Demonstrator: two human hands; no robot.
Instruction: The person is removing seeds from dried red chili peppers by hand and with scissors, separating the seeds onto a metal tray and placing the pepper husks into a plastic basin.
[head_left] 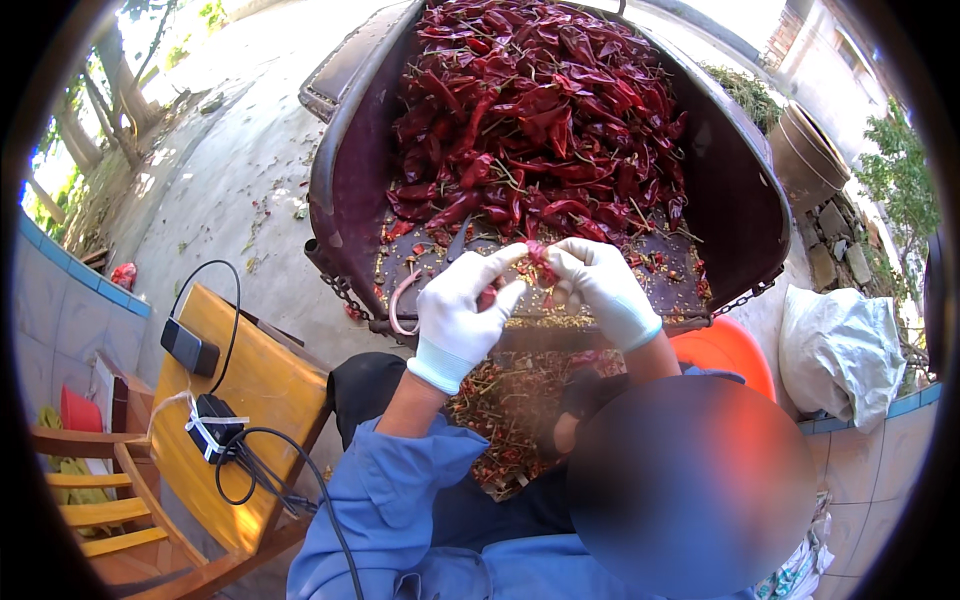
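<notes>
Right gloved hand (603,290): fingertips pinching a crumpled red chili pepper (538,258), held above the cart bed (352,185), nearer the wearer than the chili pile (545,110). Left gloved hand (462,305): half-curled, forefinger at that pepper; grip cannot be determined. Advised: light, steady fingertip pressure, pepper kept over the bed.

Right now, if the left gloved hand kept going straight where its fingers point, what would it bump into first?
The left hand would likely meet the red pepper piece at its fingertips first, with the right hand just beyond; depth is unclear.
</notes>
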